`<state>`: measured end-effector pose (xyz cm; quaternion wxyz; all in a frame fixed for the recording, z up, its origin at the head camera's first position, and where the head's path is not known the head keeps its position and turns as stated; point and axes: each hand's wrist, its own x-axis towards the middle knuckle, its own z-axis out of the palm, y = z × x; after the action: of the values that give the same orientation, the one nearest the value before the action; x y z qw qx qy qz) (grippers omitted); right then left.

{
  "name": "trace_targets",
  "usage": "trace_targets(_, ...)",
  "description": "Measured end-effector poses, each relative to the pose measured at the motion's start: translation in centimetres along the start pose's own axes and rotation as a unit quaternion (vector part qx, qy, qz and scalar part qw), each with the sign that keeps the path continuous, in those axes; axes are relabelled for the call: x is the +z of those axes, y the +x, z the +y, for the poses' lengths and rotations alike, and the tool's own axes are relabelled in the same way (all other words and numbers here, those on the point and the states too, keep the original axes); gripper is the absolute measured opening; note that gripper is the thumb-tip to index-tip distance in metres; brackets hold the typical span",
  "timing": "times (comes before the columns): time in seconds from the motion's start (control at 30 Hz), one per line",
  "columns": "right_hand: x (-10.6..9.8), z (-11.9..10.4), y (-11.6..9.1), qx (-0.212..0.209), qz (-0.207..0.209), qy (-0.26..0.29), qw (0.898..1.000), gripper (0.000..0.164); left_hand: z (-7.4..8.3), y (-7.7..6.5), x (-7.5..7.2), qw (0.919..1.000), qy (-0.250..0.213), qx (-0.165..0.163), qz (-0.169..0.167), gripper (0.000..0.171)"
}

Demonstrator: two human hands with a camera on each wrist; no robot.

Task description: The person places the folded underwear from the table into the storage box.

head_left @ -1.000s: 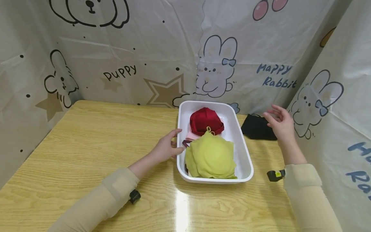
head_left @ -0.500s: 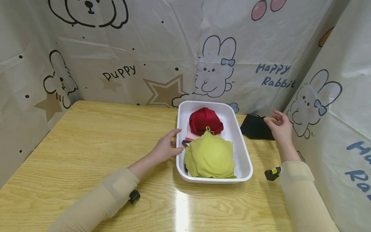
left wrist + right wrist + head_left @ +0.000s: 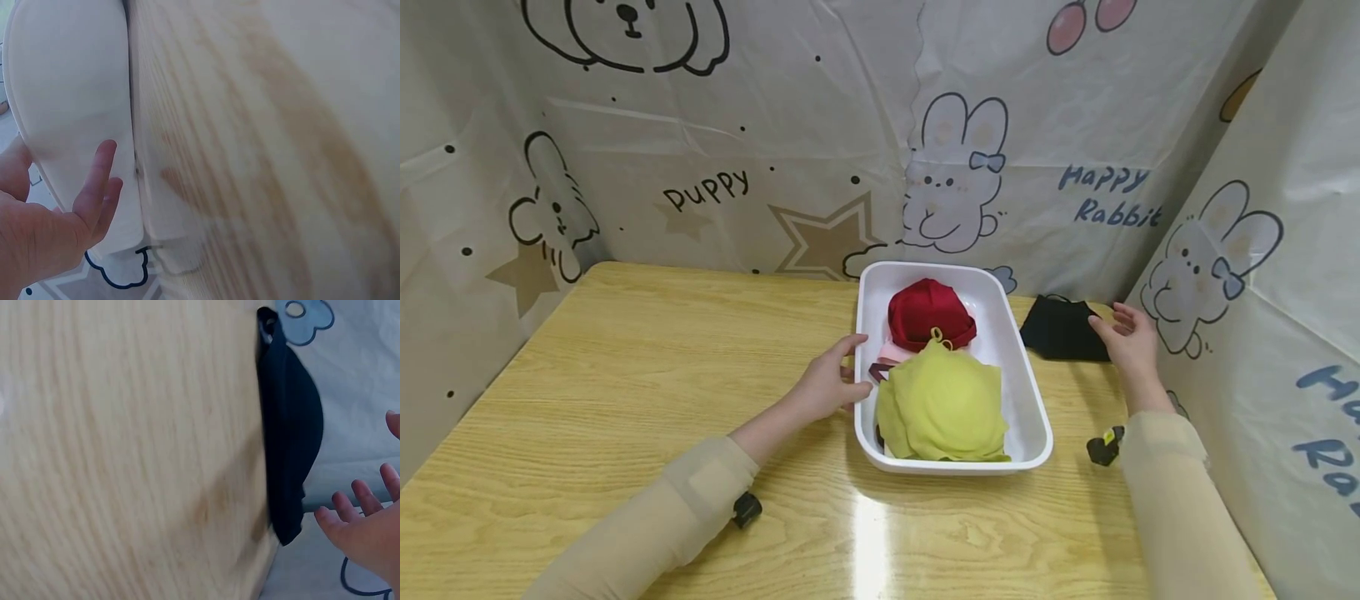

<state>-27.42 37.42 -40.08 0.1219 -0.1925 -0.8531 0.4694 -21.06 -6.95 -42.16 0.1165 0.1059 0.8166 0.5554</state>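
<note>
My left hand is at the left side of a white plastic basin, its fingertips right at the rim. In the left wrist view, its spread fingers lie along the basin's outer wall. Inside the basin are a lime-yellow bundled cloth item with a thin loop and, behind it, a dark red hat-like cloth item. To the right, a black folded cloth item with a cord loop lies on the table. My right hand hovers at its right end, fingers loosely spread and holding nothing.
Pink cloth and a dark purple strap show between the bundles in the basin. The wood-grain table meets a printed fabric backdrop behind, and another sheet closes off the right side.
My right hand has come down towards the right end of the black cloth item, its arm shifting slightly left. The left hand, the basin and its contents have stayed in place.
</note>
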Motion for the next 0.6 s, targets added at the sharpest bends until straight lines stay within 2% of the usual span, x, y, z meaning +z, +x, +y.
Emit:
trace_targets(0.23, 0.0, 1.4, 1.1, -0.001, -0.002, -0.018, 1.0, 0.074, 0.0, 0.0, 0.0, 1.0, 0.003, 0.0, -0.003, 0.078)
trace_targets(0.6, 0.4, 2.4, 2.0, -0.003, -0.034, -0.078, 0.996, 0.078, 0.5, -0.2, -0.1, 0.9999, 0.005, -0.015, -0.006, 0.078)
